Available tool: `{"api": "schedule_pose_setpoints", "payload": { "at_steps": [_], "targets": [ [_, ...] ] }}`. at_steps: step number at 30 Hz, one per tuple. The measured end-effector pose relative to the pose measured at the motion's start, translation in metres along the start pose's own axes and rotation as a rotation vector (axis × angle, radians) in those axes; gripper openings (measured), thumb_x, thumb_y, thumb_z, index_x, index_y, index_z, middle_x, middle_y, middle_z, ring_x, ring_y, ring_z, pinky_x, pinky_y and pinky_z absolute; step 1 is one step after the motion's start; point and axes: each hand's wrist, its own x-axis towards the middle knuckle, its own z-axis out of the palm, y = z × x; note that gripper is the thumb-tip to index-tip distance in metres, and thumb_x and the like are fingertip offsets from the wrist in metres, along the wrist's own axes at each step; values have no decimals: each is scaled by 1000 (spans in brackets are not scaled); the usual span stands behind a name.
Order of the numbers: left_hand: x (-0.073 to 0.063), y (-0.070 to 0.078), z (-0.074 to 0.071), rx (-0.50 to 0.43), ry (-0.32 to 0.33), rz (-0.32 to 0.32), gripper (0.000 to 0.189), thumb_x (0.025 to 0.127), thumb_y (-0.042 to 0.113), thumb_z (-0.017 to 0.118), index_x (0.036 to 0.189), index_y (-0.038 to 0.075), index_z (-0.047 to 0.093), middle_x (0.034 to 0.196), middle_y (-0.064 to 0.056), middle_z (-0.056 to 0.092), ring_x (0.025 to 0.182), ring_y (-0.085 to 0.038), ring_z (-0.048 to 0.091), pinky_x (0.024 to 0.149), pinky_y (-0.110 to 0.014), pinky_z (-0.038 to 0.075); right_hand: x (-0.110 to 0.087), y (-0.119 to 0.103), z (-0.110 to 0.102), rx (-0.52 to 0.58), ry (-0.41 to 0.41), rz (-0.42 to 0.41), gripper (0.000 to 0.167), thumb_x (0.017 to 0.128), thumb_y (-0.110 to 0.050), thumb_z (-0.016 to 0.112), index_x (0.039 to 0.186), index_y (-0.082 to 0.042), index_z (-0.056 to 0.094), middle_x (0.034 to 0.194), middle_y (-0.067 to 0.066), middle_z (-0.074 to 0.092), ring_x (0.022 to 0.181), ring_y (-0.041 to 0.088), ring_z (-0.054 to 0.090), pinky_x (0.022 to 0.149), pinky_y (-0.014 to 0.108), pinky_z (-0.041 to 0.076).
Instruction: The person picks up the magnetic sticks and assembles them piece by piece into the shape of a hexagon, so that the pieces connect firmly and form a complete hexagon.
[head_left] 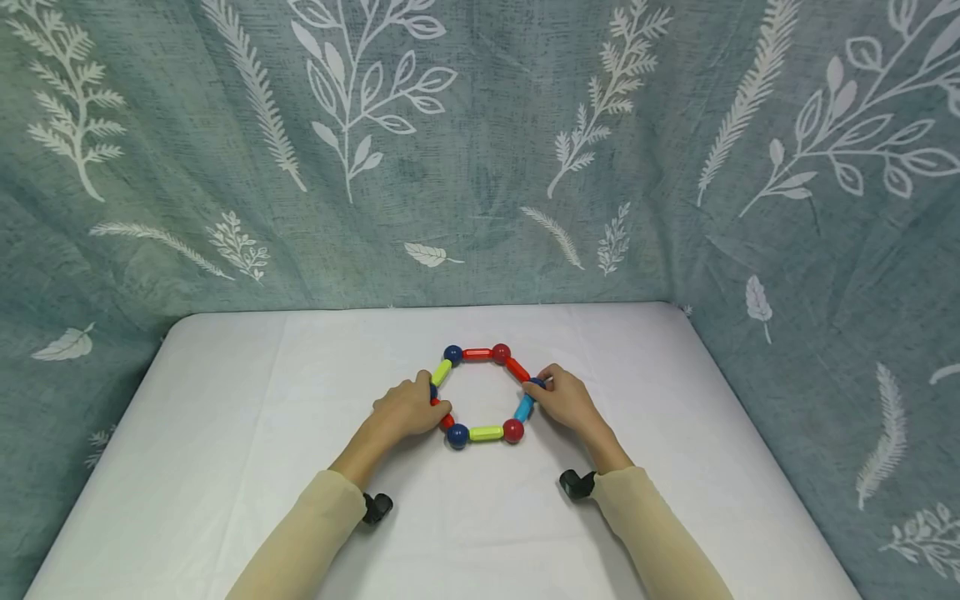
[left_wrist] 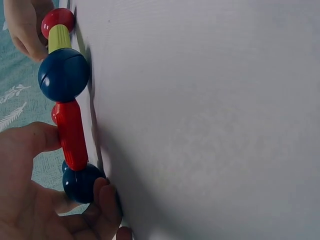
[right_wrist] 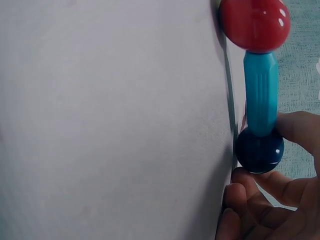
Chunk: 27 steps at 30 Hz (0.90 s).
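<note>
A six-sided ring of toy rods and balls sits over the white table between my two hands. Along its far side, a red rod (head_left: 477,354) joins a blue ball (head_left: 453,354) to a red ball (head_left: 501,353). The near side has a yellow-green rod (head_left: 486,433). My left hand (head_left: 407,407) grips the ring's left corner, thumb against a red rod (left_wrist: 72,135) and fingers around a dark blue ball (left_wrist: 82,184). At the opposite corner my right hand (head_left: 564,398) pinches another dark blue ball (right_wrist: 259,150), where a light blue rod (right_wrist: 261,92) attaches.
The white-covered table (head_left: 225,442) extends around the ring. Behind it hangs a green-grey curtain (head_left: 480,167) with white leaf patterns. A small black camera (head_left: 378,507) sits at the left wrist, and another black camera (head_left: 577,484) at the right.
</note>
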Motion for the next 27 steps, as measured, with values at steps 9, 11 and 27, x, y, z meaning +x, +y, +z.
{"api": "schedule_pose_setpoints", "payload": {
  "at_steps": [9,11,27],
  "targets": [
    [-4,1,-1,35,8,15,64,95,44,59,142,2,46,114,-19,61,86,-31,58,83,-58,47,1,-1,1,-12,1,-42,38,96,-33,68,115,-1,60,78,6,51,67,18,46,58,30,36],
    [-5,1,-1,32,8,20,65,96,46,59,142,2,46,114,-19,61,86,-30,58,83,-58,47,1,-2,2,-9,-3,-61,38,96,-32,69,116,-1,60,78,6,51,67,18,46,58,30,36],
    [-2,-10,-2,-77,57,69,52,104,39,52,140,1,48,99,-15,63,75,-25,58,61,-37,46,1,-5,3,-12,-8,-64,42,96,-35,67,120,-1,61,81,7,54,69,19,48,58,30,38]
  ]
}}
